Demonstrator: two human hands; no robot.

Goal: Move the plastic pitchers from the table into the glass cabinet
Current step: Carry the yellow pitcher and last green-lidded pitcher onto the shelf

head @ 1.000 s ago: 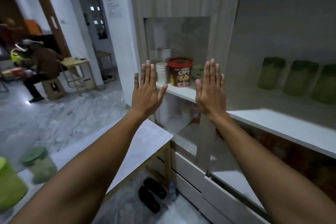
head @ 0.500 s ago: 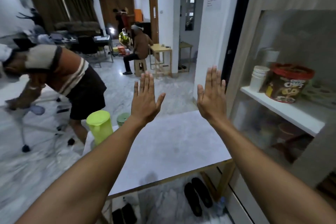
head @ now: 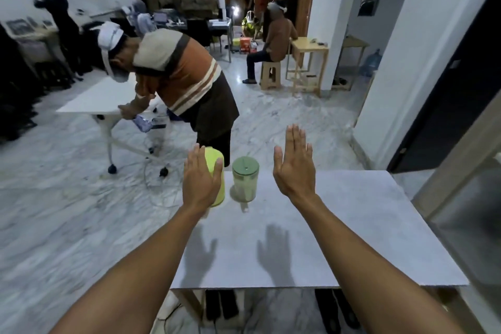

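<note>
Reach before the grasp
Left hand (head: pixel 200 183), right hand (head: pixel 294 171) straight-fingered, empty; grip lime pitcher (head: pixel 214 155), green-lidded pitcher (head: pixel 245 183) low, upright.

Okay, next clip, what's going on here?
A person holds both hands out flat over a grey table, gripping nothing. The left hand overlaps the yellow-green pitcher in view; contact cannot be told. The right hand hovers right of the clear, green-lidded pitcher. Both pitchers stand upright near the table's far edge, not yet moved.
</note>
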